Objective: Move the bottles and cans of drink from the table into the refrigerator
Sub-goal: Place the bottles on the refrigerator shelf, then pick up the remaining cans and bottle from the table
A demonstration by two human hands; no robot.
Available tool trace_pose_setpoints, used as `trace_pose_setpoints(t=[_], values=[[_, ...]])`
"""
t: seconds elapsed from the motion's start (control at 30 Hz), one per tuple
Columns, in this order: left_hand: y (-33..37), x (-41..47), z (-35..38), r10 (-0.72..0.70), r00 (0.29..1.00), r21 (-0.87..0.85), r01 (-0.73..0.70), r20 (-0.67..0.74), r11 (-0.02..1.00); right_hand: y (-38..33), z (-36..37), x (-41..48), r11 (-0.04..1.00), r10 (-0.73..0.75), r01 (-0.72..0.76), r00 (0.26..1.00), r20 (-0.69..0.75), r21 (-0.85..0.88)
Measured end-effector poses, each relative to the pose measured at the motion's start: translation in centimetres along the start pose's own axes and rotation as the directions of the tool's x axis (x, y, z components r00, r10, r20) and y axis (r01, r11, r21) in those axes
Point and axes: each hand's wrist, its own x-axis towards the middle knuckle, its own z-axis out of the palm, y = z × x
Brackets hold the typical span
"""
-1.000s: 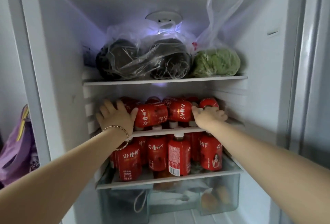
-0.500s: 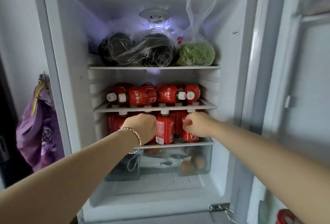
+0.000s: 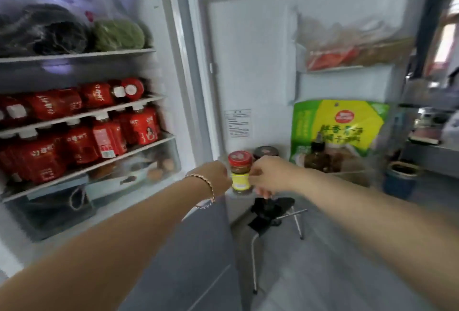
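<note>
**Between loads: neither of your hands carries a drink**
The red bottles [image 3: 104,134] fill two shelves of the refrigerator [image 3: 173,45], some lying on the upper one and the rest upright below. No counter is in view, so I judge your next move is to turn to the counter for another bottle or can, or to swing the door [image 3: 250,62] closed if none are left. Your left hand [image 3: 214,176] reaches forward with its back to the camera and its fingers hidden, so I cannot tell whether it is closed. Your right hand [image 3: 269,174] is loosely curled, fingertips down, gripping nothing. They flank a red-lidded jar [image 3: 240,161] in the door bin; the blur hides whether either touches it
</note>
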Motion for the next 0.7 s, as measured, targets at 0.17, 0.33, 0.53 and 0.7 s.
trace_pose_setpoints(t=[0.17,0.33,0.53,0.7], values=[[14.1,-2.9,6.0,0.307,0.936,0.037,-0.318,0.171,0.947,12.2,-2.0,-14.0,0.943,0.332,-0.331,0.940,-0.074,0.024],[30.1,-6.2,11.6,0.554,0.808,0.084,-0.577,0.202,0.812,22.6,-4.7,-29.8,0.769,0.638,-0.623,0.763,-0.105,0.145],[51.1,-14.2,17.3,0.765,0.587,-0.007,-0.792,0.264,0.610,34.4,-7.0,-49.5,0.536,0.844,-0.808,0.513,-0.157,0.245],[67.6,-21.5,23.1,0.854,0.422,-0.100,-0.878,0.305,0.469,41.2,-7.4,-66.5,0.337,0.939,-0.896,0.297,-0.175,0.288]])
